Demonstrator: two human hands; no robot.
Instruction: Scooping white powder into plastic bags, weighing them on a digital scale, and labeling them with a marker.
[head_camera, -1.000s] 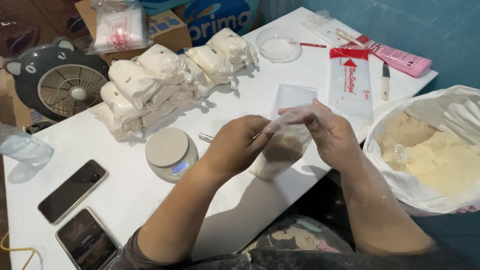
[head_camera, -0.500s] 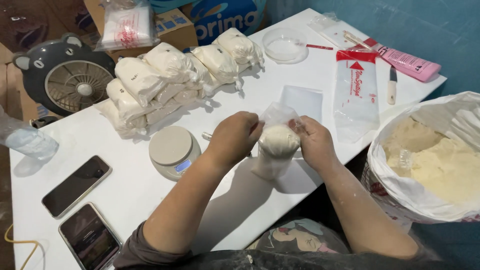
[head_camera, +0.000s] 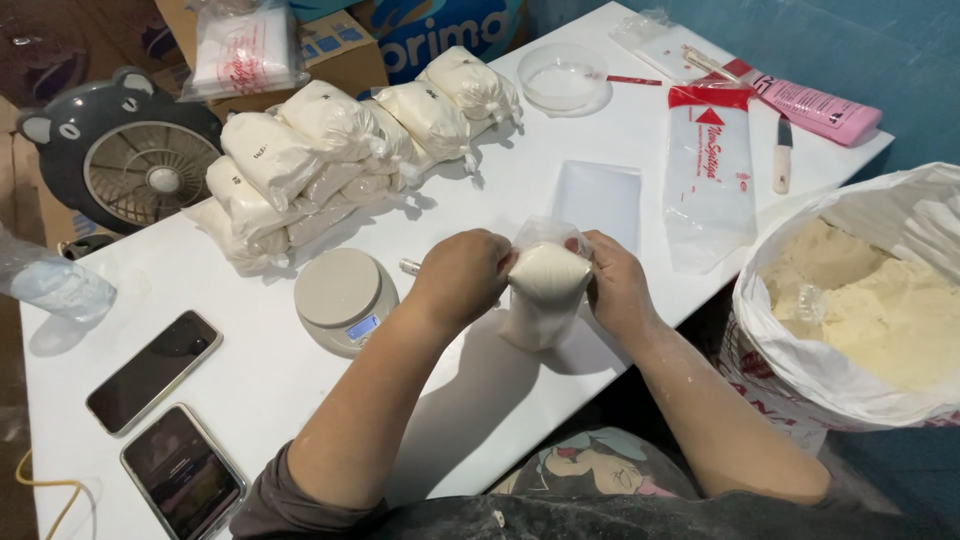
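Note:
A small clear plastic bag filled with pale flour (head_camera: 545, 293) stands upright on the white table (head_camera: 250, 400). My left hand (head_camera: 462, 277) grips the bag's top from the left and my right hand (head_camera: 612, 282) grips it from the right, both pinching the loose plastic at its neck. A round digital scale (head_camera: 343, 297) sits just left of my left hand. A big white sack of flour (head_camera: 862, 310) stands open at the right, off the table's edge.
Several filled, tied flour bags (head_camera: 340, 150) are stacked at the back. Empty clear bags (head_camera: 598, 197), a bag packet (head_camera: 708, 170), a knife (head_camera: 781, 157), a pink tube (head_camera: 815, 105) and a round dish (head_camera: 562, 78) lie behind. Two phones (head_camera: 150, 370) lie near left, and a fan (head_camera: 135, 160) sits farther left.
My hands have brought the bag down from the air onto the table and closed in on its neck; the flour has settled into the bottom.

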